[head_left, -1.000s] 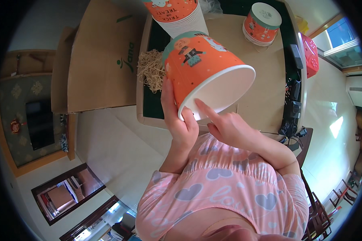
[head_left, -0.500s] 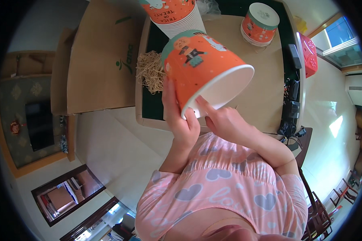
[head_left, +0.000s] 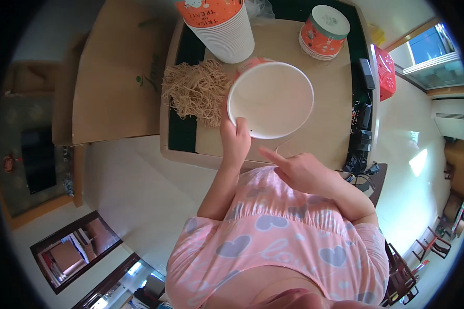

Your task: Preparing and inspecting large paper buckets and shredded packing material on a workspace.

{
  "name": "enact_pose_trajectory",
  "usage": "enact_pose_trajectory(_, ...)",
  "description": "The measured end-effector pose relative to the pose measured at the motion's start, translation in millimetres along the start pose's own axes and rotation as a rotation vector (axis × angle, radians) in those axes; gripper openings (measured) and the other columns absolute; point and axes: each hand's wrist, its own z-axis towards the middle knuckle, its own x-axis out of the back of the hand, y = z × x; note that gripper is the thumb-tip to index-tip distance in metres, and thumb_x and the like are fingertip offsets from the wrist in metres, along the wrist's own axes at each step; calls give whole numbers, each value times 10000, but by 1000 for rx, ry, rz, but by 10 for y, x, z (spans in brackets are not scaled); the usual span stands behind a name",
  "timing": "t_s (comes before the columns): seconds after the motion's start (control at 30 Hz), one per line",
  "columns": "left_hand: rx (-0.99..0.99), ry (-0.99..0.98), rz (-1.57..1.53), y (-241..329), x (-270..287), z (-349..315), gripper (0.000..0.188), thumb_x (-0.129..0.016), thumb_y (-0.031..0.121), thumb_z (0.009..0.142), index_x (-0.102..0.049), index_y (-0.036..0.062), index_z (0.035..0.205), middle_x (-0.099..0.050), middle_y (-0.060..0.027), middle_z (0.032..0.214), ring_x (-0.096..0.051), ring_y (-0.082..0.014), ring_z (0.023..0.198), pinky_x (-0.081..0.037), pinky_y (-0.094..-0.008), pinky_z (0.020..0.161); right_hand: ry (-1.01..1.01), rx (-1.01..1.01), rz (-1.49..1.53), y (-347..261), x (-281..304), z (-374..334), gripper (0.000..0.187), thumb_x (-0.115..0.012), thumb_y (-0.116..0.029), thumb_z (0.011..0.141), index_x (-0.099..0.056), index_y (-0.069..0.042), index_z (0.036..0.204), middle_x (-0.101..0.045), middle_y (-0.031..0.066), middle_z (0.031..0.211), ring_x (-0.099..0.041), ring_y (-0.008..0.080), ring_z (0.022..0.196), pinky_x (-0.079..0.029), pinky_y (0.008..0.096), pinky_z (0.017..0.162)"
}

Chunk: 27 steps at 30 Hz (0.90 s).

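Note:
My left hand [head_left: 235,141] grips an orange paper bucket [head_left: 271,100] at its left side, thumb over the white rim and fingers behind the wall. The bucket's mouth faces me and shows a white inside. A small dark hole sits just below the rim near my left thumb. My right hand [head_left: 305,171] is apart from the bucket, below its rim, index finger stretched out and the other fingers curled. Close to that fingertip a thin tan string [head_left: 284,143] shows over the table edge. A heap of tan cords [head_left: 198,92] lies left of the bucket.
Behind the bucket stands a tall stack of white and orange paper buckets [head_left: 220,38]. A short upside-down stack [head_left: 325,32] stands at the far right of the table [head_left: 330,118]. A large cardboard box [head_left: 116,87] is at the left. Black adapters and cables [head_left: 363,139] line the right edge.
The bucket has turned so its mouth faces me, and it sits lower. My right index finger has come out of the bucket's mouth. More of the cord heap shows.

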Motion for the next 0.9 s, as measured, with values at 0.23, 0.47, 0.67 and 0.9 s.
enact_pose_trajectory(0.23, 636, -101, -531, -713, -411, -102, 552, -446, 89, 898, -219, 123, 1400, -543, -134, 1161, -671, -249, 805, -590, -333, 527, 157, -205, 341, 577, 55, -440, 276, -482, -42, 885, -472, -85, 1157, -590, 136, 747, -582, 285, 636, -467, 353, 612)
enact_pose_trajectory(0.47, 748, -137, -548, -733, -603, -390, 711, -529, 208, 936, -49, 218, 1461, -479, -149, 1237, -662, -203, 805, -579, -297, 504, 365, -280, 843, 953, -326, -329, 146, -460, -47, 945, -410, -19, 1079, -655, 105, 796, -590, 153, 676, -478, 282, 636)
enact_pose_trajectory(0.67, 310, -24, -125, -632, -312, -491, 643, -627, 69, 857, -294, 59, 1407, -479, -147, 1244, -629, -222, 853, -551, -286, 659, 491, -352, 1221, 1227, -809, -43, 86, -577, -96, 925, -535, -22, 939, -666, 74, 796, -597, 88, 700, -441, 199, 601)
enact_pose_trajectory(0.9, -510, -349, 727, -399, -430, -186, 468, -684, 70, 742, -566, 89, 1195, -463, -145, 1315, -407, -326, 1268, -300, -499, 1079, 584, -353, 1375, 1206, -871, 148, 77, -621, -98, 896, -596, -30, 920, -679, 49, 883, -573, 64, 705, -425, 186, 602)
